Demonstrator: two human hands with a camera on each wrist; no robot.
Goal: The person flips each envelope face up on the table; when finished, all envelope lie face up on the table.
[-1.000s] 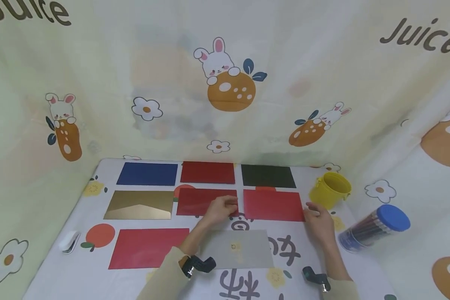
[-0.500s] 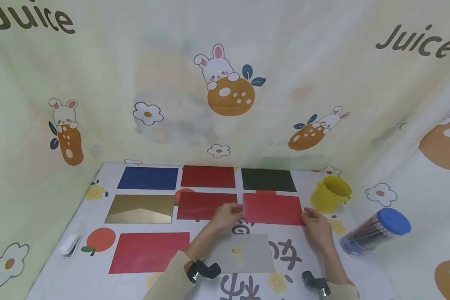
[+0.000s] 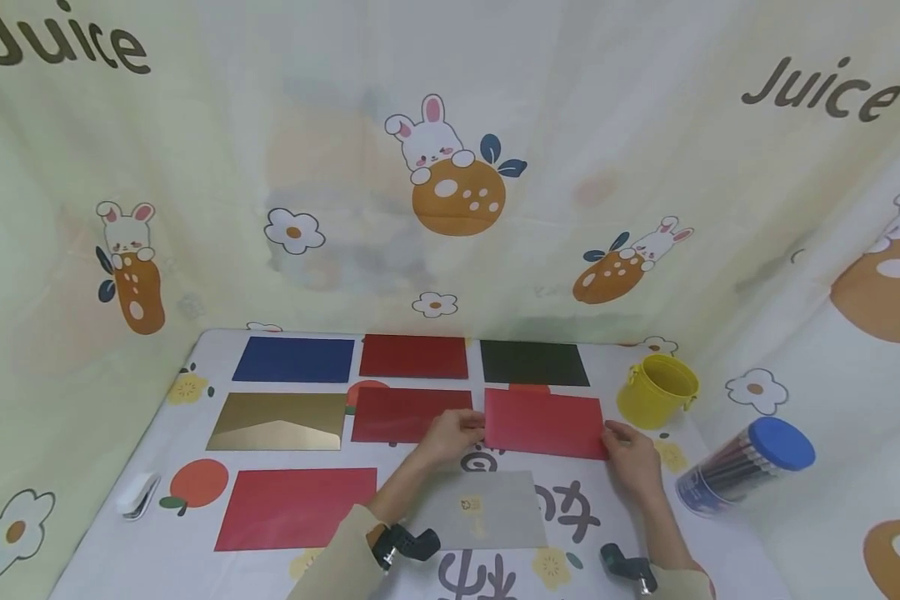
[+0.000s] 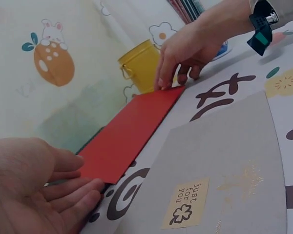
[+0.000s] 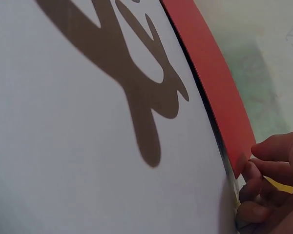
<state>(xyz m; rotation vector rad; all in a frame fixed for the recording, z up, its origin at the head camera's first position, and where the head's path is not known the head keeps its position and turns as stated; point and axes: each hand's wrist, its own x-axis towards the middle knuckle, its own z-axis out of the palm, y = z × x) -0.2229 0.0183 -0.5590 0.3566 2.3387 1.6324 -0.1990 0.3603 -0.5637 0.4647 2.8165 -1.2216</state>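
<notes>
Starting at the far left of the head view there's a small white stapler [image 3: 137,493] near the table edge, then a big red envelope [image 3: 295,507] in the lower left. Above that sit a gold envelope [image 3: 278,421] and a blue envelope [image 3: 294,360]. Middle of the frame has a dark red envelope [image 3: 399,413] and, nearer the bottom, a grey card [image 3: 482,509] with a "just for you" label.

The left hand [image 3: 451,436] has relaxed, mostly straight fingers touching the left edge of the bright red envelope [image 3: 543,422], which sits centre-right, lifted a bit off the table. The right hand [image 3: 633,457] pinches its lower right corner, fingertips [image 5: 251,171] curled on it.

Right of that, a yellow bucket [image 3: 657,390], then a blue-lidded pen tub [image 3: 746,467] lying tilted at far right.
</notes>
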